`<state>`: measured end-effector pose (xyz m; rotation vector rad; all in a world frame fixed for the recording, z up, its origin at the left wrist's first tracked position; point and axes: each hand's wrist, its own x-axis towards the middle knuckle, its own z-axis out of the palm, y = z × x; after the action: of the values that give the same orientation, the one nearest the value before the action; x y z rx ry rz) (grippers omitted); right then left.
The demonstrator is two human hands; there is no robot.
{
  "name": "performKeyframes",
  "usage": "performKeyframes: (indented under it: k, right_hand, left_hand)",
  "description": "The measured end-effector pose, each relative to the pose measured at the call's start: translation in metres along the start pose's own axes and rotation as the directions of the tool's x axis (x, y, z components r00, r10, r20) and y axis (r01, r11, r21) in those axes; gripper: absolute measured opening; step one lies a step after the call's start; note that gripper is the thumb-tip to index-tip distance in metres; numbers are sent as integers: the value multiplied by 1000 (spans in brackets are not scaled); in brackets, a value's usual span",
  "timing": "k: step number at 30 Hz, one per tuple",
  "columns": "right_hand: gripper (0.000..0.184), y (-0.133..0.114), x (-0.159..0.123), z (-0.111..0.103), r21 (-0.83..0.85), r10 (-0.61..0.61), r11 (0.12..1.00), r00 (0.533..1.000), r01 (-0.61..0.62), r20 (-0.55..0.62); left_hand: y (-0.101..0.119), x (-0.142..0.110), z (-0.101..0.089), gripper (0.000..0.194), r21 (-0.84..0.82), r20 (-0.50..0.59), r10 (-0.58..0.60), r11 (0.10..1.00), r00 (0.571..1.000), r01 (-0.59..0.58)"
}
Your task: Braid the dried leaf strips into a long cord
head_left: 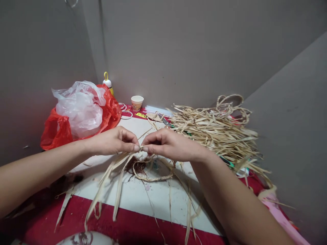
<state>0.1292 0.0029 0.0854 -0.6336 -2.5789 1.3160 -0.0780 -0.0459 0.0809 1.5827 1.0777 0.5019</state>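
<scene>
The right arm (227,194) is closest, reaching in from 5 o'clock; the left arm (46,165) comes from 8. The left hand (116,141) and right hand (170,144) meet mid-view, fingers pinching a straw braid (141,148). Floppy strips (108,173) hang toward 7. A straw pile (212,129) crowds 2 o'clock, bags (81,112) 10.

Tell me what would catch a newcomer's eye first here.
The bright red bag with cloudy plastic bunched in it, at the left, likely jumps out first. Then comes the big heap of straw at the right. In the middle, the left hand and right hand pinch pale strips above a white sheet.
</scene>
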Motion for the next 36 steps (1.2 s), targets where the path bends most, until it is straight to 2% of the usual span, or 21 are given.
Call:
performKeyframes:
  k: [3,6,8,10,13,15,16,17,19,20,21,22,23,24,25,26,27,29,31,34,36]
  right_hand:
    - [34,3,-2,-4,67,-47,996,994,54,-103]
    - [61,6,-5,-12,241,14,970,994,13,-110]
    - [64,6,-10,-19,347,58,938,986,0,-157]
    - [60,5,-17,-28,381,66,923,958,47,-278]
    - [48,7,-30,-45,263,19,957,879,122,-477]
    - [41,12,-39,-57,103,-8,991,806,85,-592]
    - [39,15,-43,-62,4,-22,999,762,32,-648]
    - [38,16,-46,-66,-106,-44,994,711,-42,-701]
    - [36,13,-50,-67,-323,-129,920,610,-220,-782]
    - [35,7,-50,-63,-411,-183,866,584,-286,-791]
    - [34,0,-49,-56,-478,-223,818,589,-320,-776]
    - [33,-9,-48,-47,-527,-239,794,642,-304,-729]
    - [31,-18,-45,-35,-533,-218,818,743,-214,-633]
    - [31,-26,-41,-23,-531,-163,838,874,-122,-458]
    - [34,-31,-36,-9,-553,-47,827,969,-98,-243]
    - [38,-33,-31,4,-598,70,794,993,-110,-90]
    - [44,-31,-25,16,-653,167,744,986,-143,-26]
    - [59,-18,-16,39,-717,265,672,964,-186,-1]
    - [60,0,-10,58,-709,277,681,961,-183,18]
    - [23,20,-3,79,-641,203,752,979,-153,4]
    - [16,20,6,91,-574,134,812,991,-107,5]
  left_hand:
    - [12,-5,-5,17,37,-171,70,997,983,-64]
    - [35,-19,-17,11,103,-399,190,981,897,-162]
    - [55,-32,-26,5,145,-571,266,964,777,-223]
    - [73,-45,-35,4,185,-726,305,950,616,-252]
    - [89,-59,-45,9,266,-840,368,920,400,-288]
    - [89,-62,-49,11,266,-870,358,920,338,-289]
    - [86,-61,-50,11,240,-879,328,932,345,-273]
    - [80,-57,-50,10,196,-879,281,949,386,-245]
    - [66,-47,-49,9,102,-835,189,976,516,-192]
    - [59,-40,-47,8,66,-794,155,983,588,-170]
    - [52,-33,-46,9,56,-774,147,985,616,-165]
    - [46,-26,-44,11,53,-760,146,985,634,-164]
    - [42,-19,-43,12,48,-750,137,987,647,-153]
    - [39,-14,-42,13,62,-743,142,988,654,-144]
    - [38,-9,-42,14,81,-735,153,987,660,-139]
    - [38,-6,-43,15,102,-726,168,985,667,-136]
    - [38,-3,-44,15,125,-718,186,982,671,-138]
    - [41,-1,-46,14,154,-704,212,977,677,-147]
    - [43,-1,-48,11,159,-692,224,975,686,-157]
    - [46,-2,-49,8,148,-682,239,971,691,-189]
    - [49,-1,-47,8,153,-678,249,968,691,-198]
